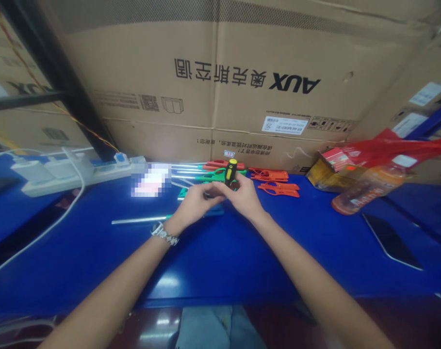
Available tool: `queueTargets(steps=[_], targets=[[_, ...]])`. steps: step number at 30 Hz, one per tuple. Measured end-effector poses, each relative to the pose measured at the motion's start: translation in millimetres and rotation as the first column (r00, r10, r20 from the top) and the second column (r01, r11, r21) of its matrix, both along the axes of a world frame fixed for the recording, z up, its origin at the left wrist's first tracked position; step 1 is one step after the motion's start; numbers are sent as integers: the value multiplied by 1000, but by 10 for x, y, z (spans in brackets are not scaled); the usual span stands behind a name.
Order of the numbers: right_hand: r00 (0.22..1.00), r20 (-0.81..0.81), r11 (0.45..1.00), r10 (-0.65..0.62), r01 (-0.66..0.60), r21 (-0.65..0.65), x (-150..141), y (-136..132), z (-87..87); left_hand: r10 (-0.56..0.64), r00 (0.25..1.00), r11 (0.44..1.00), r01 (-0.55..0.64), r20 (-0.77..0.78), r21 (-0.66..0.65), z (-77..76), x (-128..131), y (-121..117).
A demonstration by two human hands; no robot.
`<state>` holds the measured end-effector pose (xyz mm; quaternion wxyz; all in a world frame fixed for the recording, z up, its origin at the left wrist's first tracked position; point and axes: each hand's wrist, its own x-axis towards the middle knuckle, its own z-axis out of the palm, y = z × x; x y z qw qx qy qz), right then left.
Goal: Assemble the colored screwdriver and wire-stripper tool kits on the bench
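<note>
Over the middle of the blue table my right hand [247, 196] is closed around a yellow-and-black screwdriver [231, 169], its handle pointing up. My left hand [194, 203], with a metal watch or bracelet at the wrist, meets it with fingers pinched together. Whatever sits between those fingers is hidden. Behind the hands lie green lighter-like pieces [215, 175] with metal tubes and a red one [223, 165]. To their right are several orange-red plastic handle shells [281, 189]. A metal tube [138, 220] with a green end lies left of my left hand.
A tall cardboard sheet [213, 92] closes off the back. At left lie a white power strip [53, 180] with cables and a blurred bright object [152, 180]. At right are a drink bottle [369, 189], a box [334, 169], a red bag [383, 148] and a phone [391, 240].
</note>
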<state>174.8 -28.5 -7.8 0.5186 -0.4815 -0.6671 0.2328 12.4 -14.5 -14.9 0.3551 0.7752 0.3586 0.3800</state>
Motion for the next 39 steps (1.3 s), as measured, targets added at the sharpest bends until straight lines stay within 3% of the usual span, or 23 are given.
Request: queueTargets(steps=[4,6,11,14,20,23,27,30,36,39], targets=[[997,-3,997,-72,72,-10,-30,-15,-2,60,997,998,-59,51,-21,-9,80,-13],[999,-8,999,-46,46,-19,-13,-28,21,40,999,999,-40,31,-8,-8,78,-15],[969,-91,965,232,-241,-104,116,-91,165,-16,999,1000,17,-43,6,23,18,-49],[938,-154,928,311,-335,-164,163,-106,210,-52,995,999,54,-87,10,20,-4,-58],[943,-169,948,287,-305,-92,131,-75,126,-114,977,993,117,-181,5,65,-226,66],[945,-215,955,247,-275,-111,104,-96,97,-160,923,986,164,-348,-20,117,-443,146],[929,-285,945,235,-287,-158,62,-145,83,-188,867,982,180,-462,-62,112,-589,184],[926,-304,951,225,-276,-140,44,-161,70,-178,851,983,181,-494,-42,75,-533,166],[929,-314,961,198,-248,-126,65,-150,58,-59,820,959,205,-570,197,-4,-287,92],[923,-341,960,177,-239,-149,89,-127,59,-56,836,953,208,-546,221,-58,-275,63]])
